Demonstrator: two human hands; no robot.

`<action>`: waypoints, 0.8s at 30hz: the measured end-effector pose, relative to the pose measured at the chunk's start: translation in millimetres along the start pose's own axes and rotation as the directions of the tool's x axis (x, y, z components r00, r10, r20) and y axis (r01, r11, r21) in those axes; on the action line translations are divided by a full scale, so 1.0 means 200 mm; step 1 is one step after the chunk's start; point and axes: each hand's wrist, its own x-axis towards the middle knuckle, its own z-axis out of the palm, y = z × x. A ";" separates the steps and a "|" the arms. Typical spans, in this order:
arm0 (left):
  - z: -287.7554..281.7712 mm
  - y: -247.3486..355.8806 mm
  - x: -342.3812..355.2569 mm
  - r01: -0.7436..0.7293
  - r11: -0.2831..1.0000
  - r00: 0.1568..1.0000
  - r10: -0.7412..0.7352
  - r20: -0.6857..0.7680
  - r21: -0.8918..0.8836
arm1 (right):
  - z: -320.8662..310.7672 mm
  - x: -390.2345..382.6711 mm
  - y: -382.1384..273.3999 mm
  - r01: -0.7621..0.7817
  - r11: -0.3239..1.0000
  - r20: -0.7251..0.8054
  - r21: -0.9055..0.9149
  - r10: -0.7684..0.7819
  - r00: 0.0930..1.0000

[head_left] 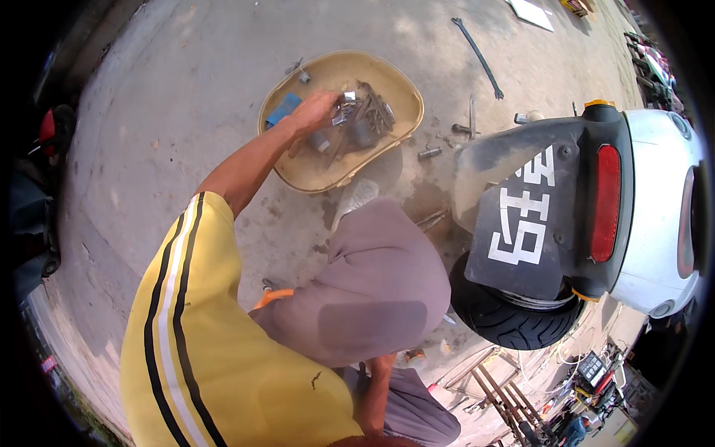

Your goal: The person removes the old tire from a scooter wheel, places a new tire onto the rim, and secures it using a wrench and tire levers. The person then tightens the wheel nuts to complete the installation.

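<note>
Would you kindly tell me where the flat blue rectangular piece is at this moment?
In the head view's upper left, the flat blue rectangular piece lies inside the tan rounded tray by its left rim, beside the left hand.

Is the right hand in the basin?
No, the right hand is down by the trousers, while the left hand reaches into the basin.

The person wears a short-sleeved yellow shirt (279,357), its left sleeve (216,249) marked lengthwise by three bands (165,320): a white one running between two black ones. A small, dark, irregular mark (316,381) shows low on the yellow cloth. The trousers (376,249) are a muted greyish purple, softly creased, with a darker, round-cornered rectangular patch (372,325) on the near side of the raised leg.
</note>
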 end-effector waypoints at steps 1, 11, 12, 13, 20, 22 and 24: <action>0.01 0.01 0.07 0.013 1.000 0.999 -0.014 0.048 0.008 | 0.00 0.00 0.01 0.006 1.000 0.008 -0.025 -0.005 1.000; 0.33 0.27 0.43 0.117 0.964 0.981 -0.149 0.123 0.239 | -0.03 -0.08 0.07 -0.316 0.905 -0.078 0.285 0.351 0.933; 0.32 0.27 0.44 0.123 0.962 0.976 -0.162 0.146 0.243 | -0.04 -0.07 0.08 -0.337 0.920 -0.072 0.200 0.357 0.931; 0.32 0.26 0.46 0.130 0.960 0.970 -0.174 0.168 0.247 | -0.04 -0.07 0.10 -0.336 0.929 -0.071 0.159 0.350 0.934; 0.27 0.13 0.42 0.131 0.956 0.962 -0.187 0.200 0.264 | 0.01 -0.01 -0.09 -0.288 0.767 -0.043 0.573 0.380 0.924; 0.18 0.12 0.36 0.270 0.958 0.940 -0.284 0.191 0.099 | 0.03 -0.04 0.00 -0.151 0.918 -0.134 0.366 0.213 0.968; 0.09 0.05 0.23 0.366 0.928 0.927 -0.357 0.116 -0.069 | 0.02 -0.02 0.13 0.019 1.000 -0.145 -0.001 -0.019 0.989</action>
